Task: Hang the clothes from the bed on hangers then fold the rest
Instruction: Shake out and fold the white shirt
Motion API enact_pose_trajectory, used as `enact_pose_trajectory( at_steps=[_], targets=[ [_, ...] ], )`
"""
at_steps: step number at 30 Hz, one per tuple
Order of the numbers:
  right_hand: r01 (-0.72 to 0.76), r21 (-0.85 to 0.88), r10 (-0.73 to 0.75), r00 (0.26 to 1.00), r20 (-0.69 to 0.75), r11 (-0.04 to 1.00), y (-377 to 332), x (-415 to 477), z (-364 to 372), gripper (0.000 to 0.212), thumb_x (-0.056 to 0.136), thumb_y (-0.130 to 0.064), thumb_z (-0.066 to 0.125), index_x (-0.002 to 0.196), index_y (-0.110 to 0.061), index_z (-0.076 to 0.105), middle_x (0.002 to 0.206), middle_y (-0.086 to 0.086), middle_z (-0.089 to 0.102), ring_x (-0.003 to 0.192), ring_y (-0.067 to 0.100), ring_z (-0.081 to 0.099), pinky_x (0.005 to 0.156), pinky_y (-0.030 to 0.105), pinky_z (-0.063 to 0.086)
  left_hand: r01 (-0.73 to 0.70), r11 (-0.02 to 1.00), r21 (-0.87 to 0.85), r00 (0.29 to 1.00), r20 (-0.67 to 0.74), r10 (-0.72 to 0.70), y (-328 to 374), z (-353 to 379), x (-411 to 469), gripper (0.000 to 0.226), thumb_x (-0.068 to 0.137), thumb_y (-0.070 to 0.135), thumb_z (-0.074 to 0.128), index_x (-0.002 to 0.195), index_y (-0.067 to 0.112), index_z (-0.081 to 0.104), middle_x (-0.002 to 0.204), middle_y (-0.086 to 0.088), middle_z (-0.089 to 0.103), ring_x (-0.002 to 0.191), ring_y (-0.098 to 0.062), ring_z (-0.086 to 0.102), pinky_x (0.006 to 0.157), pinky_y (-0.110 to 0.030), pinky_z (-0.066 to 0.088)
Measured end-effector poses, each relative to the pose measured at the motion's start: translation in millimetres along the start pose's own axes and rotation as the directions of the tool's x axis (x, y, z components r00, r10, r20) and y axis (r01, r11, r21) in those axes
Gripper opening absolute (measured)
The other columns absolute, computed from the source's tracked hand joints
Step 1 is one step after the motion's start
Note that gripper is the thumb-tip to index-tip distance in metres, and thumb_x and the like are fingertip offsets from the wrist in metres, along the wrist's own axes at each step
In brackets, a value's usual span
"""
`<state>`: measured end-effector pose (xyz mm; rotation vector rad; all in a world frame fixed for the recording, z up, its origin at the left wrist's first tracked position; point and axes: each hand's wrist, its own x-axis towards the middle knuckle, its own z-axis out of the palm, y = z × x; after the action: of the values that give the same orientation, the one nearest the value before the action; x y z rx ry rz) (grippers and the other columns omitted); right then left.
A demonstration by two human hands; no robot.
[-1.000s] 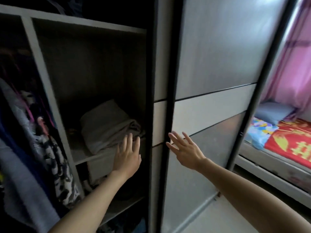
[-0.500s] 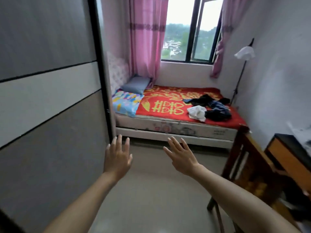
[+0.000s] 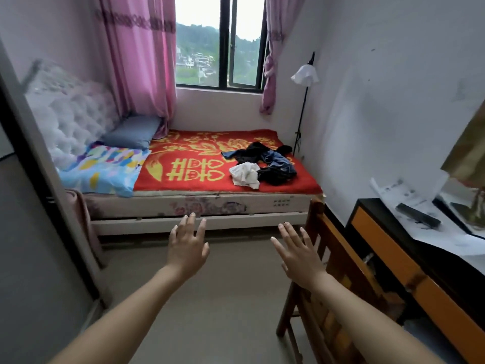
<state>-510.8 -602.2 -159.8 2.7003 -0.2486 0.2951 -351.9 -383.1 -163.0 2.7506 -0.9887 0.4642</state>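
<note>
Daylit window in far wall; pink curtains flank it, bed below it, floor lamp, wooden chair, desk to its right.

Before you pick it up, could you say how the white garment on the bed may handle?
The white garment lies crumpled in soft folds on the red blanket, so it is probably floppy. It looks thin, so likely light. It touches the dark clothes, which might drag along.

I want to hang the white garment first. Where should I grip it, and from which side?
Pinch a raised fold atop the crumpled white garment, reaching from the near edge of the bed. It lies bunched, nearest that edge, with the dark clothes touching its far side, so this probably lifts it alone.
</note>
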Motion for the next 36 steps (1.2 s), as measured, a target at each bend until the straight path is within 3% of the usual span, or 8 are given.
enact_pose_trajectory(
  at_steps=[3,7,12,20,22,23,25,36],
  targets=[
    [0.014,0.004,-0.014,1.000,-0.007,1.000,21,54,21,0.071,0.037,-0.033,0.089,0.104,-0.019,0.073,0.118,0.016,0.065,0.113,0.031,0.060,0.087,0.050,0.050,0.054,0.998,-0.016,0.997,0.052,-0.053,-19,37,67,0.063,0.094,0.039,0.042,0.149,0.019,0.018,0.157,-0.011,0.010,0.145,-0.025,0.006,0.113,-0.040,0.012],
    [0.063,-0.041,-0.063,0.998,0.001,0.997,54,121,38,0.069,0.037,-0.036,0.088,0.103,-0.020,0.073,0.119,0.014,0.065,0.113,0.029,0.061,0.087,0.048,0.051,0.088,0.993,-0.081,0.994,0.065,-0.082,-32,67,140,0.062,0.094,0.036,0.046,0.149,0.017,0.023,0.156,-0.012,0.014,0.144,-0.027,0.009,0.113,-0.043,0.015],
    [-0.033,-0.025,0.032,0.999,-0.037,0.999,103,206,57,0.065,0.036,-0.027,0.088,0.099,-0.017,0.075,0.115,0.015,0.066,0.109,0.030,0.063,0.083,0.050,0.052,0.091,0.985,-0.143,0.992,0.099,-0.078,-31,99,229,0.061,0.093,0.033,0.049,0.147,0.015,0.028,0.155,-0.015,0.018,0.144,-0.028,0.012,0.113,-0.044,0.016],
    [-0.003,-0.051,0.009,0.995,0.103,0.999,176,308,124,0.058,0.033,-0.027,0.087,0.089,-0.021,0.077,0.109,0.015,0.069,0.105,0.028,0.065,0.079,0.045,0.055,0.055,0.993,-0.104,0.985,0.167,-0.037,-2,163,356,0.061,0.096,0.040,0.041,0.149,0.020,0.020,0.156,-0.010,0.012,0.144,-0.025,0.006,0.114,-0.042,0.016],
    [-0.018,-0.027,0.021,0.991,0.134,0.999,200,338,149,0.058,0.058,-0.027,0.080,0.114,-0.018,0.067,0.132,0.023,0.053,0.127,0.034,0.048,0.098,0.050,0.042,0.047,0.997,-0.066,0.983,0.179,-0.035,7,177,394,0.061,0.096,0.041,0.038,0.150,0.021,0.015,0.157,-0.009,0.009,0.145,-0.025,0.004,0.114,-0.042,0.015],
    [-0.011,-0.013,0.012,0.989,0.147,1.000,219,358,168,0.058,0.077,-0.024,0.067,0.132,-0.016,0.052,0.147,0.024,0.033,0.139,0.034,0.028,0.110,0.051,0.026,0.052,0.997,-0.053,0.982,0.182,-0.042,12,185,418,0.062,0.097,0.040,0.038,0.150,0.021,0.014,0.157,-0.009,0.008,0.145,-0.025,0.004,0.115,-0.042,0.014],
    [-0.009,0.022,0.004,0.972,0.234,1.000,243,388,192,0.057,0.092,-0.019,0.045,0.146,-0.017,0.027,0.157,0.017,0.006,0.146,0.029,-0.001,0.115,0.049,0.005,0.058,0.998,-0.037,0.978,0.205,-0.049,16,193,453,0.061,0.097,0.039,0.037,0.150,0.021,0.012,0.157,-0.009,0.008,0.145,-0.025,0.004,0.115,-0.042,0.014],
    [-0.110,0.195,0.023,0.916,0.400,0.975,275,545,314,0.057,0.094,-0.025,0.045,0.146,-0.021,0.024,0.157,0.014,0.005,0.146,0.026,-0.001,0.115,0.048,0.010,0.138,0.989,0.053,0.955,0.257,-0.147,-32,257,583,0.061,0.096,0.041,0.038,0.149,0.021,0.016,0.156,-0.007,0.011,0.144,-0.023,0.008,0.114,-0.040,0.017]
  ],
)
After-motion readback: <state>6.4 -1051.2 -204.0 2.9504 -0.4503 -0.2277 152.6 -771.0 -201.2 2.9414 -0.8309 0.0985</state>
